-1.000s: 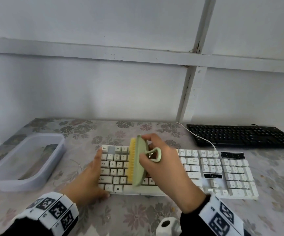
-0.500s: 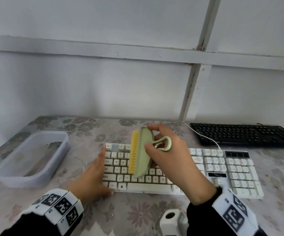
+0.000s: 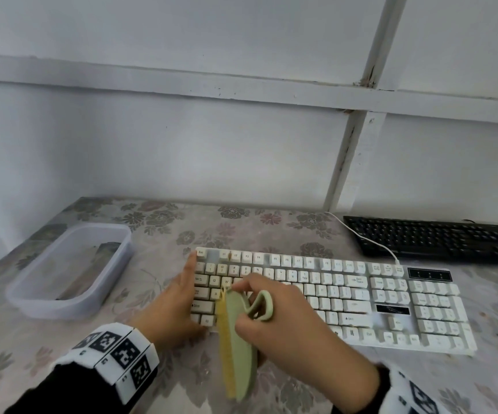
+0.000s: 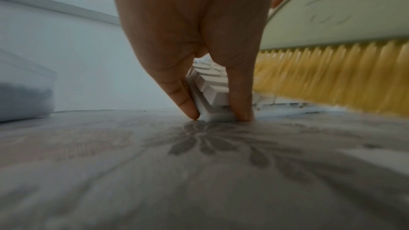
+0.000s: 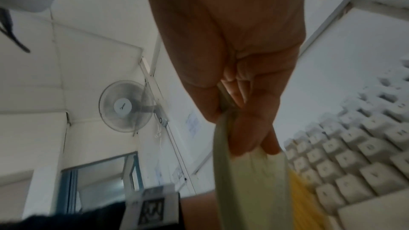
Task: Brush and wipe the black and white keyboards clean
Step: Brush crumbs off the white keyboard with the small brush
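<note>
A white keyboard (image 3: pixel 346 297) lies across the middle of the flowered table. My right hand (image 3: pixel 286 321) grips a pale green brush (image 3: pixel 240 351) with yellow bristles; the brush stands on edge over the keyboard's near left corner and reaches past its front edge. The bristles (image 4: pixel 332 74) hang over the keys, and the brush back (image 5: pixel 243 190) shows below my curled fingers. My left hand (image 3: pixel 176 297) lies with straight fingers against the keyboard's left end, its fingertips (image 4: pixel 188 106) touching the corner (image 4: pixel 212 111). A black keyboard (image 3: pixel 432 239) lies at the back right.
A clear plastic tub (image 3: pixel 71 270) with something dark inside stands at the left. A white cable (image 3: pixel 364 237) runs from the white keyboard toward the wall. The wall stands right behind the table. A wall fan (image 5: pixel 126 106) shows in the right wrist view.
My right hand has drawn the brush down over the left keys toward me, from the upper rows to the front edge. The left hand has stayed at the keyboard's left end.
</note>
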Available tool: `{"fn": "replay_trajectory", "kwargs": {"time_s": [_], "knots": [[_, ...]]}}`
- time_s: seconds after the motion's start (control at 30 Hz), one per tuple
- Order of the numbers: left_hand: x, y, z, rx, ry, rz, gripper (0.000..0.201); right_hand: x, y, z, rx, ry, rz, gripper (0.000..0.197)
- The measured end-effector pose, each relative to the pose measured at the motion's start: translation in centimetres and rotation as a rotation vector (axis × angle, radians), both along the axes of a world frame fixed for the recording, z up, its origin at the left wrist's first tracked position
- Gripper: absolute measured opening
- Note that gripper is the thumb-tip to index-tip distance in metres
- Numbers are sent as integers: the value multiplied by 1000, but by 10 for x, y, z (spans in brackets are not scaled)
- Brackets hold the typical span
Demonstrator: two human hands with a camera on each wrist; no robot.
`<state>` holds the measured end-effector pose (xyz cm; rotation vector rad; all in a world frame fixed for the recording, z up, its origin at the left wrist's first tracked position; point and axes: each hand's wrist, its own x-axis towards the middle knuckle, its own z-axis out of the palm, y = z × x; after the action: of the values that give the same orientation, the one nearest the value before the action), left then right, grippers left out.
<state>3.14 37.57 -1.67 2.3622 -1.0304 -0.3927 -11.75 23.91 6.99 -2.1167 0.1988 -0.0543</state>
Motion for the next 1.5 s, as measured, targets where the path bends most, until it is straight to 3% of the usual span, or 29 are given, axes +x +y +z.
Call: {"fn": "replay_trajectory", "kwargs": {"time_s": [0.2,0.57,0.83,1.1,1.23,1.4,1.5], "knots": [[-3,-2,4,78,56,87,136,26,-11,22,-2,-241,-188,32],[2,0,-3,19,10,19,138,5,4,1,45,-6,-14,29],[-2,-2,3,83,71,80,135,32,-19,22,-5,-258,-187,31],[6,0,-6,-12,25,4,139,14,1,-17,-95,-140,2,27],[4,0,-6,-12,2,17,139,4,-2,-5,-48,-42,42,27],[0,-2,0,73,45,63,135,28,-13,21,-13,-211,-121,31],[0,-2,0,64,59,80,135,46,-10,20,-26,-270,-120,33]]}}
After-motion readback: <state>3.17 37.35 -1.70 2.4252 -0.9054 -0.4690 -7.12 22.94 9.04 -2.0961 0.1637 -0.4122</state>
